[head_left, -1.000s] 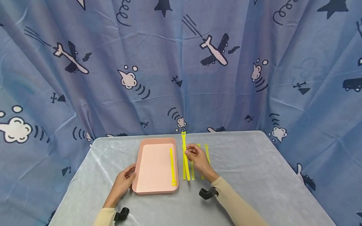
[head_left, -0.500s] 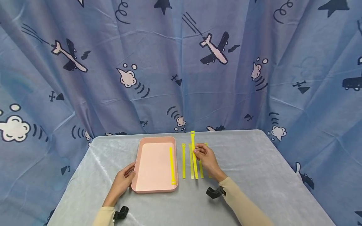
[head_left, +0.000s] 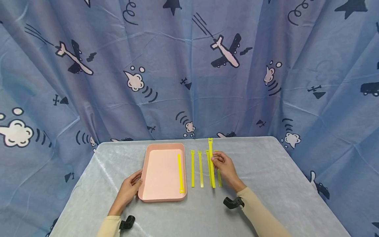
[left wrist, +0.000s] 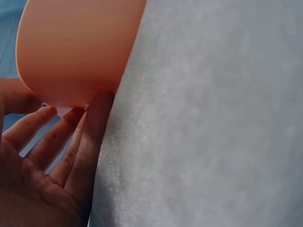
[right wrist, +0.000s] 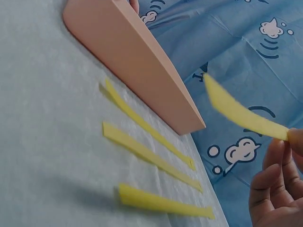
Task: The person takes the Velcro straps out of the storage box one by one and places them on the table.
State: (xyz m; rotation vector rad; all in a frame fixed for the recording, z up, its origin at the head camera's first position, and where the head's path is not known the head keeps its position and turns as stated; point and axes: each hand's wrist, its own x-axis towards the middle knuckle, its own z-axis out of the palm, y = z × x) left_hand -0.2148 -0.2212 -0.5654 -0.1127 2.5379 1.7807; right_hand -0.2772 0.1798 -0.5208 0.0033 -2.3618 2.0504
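Observation:
In the head view, my right hand (head_left: 226, 169) pinches a yellow cable strap (head_left: 211, 148) with a slotted head at its far end. The strap is lifted, and the right wrist view shows it bending (right wrist: 241, 116) away from the fingertips. Several like straps, such as the leftmost strap (head_left: 192, 169), lie side by side on the table, one partly behind the right hand. My left hand (head_left: 127, 191) touches the left side of a pink tray (head_left: 161, 200), its fingertips against the wall (left wrist: 80, 56) in the left wrist view. One yellow strap (head_left: 180, 174) lies along the tray's right side.
A grey cloth (head_left: 251, 204) covers the table. Behind it hangs a blue curtain (head_left: 165, 72) printed with planes and clouds. Black bands are worn at both wrists, the right band (head_left: 234, 202) hanging near the table.
My right hand has moved to the right with the strap, passing over the row of straps on the table. The left hand and the tray stay about where they were.

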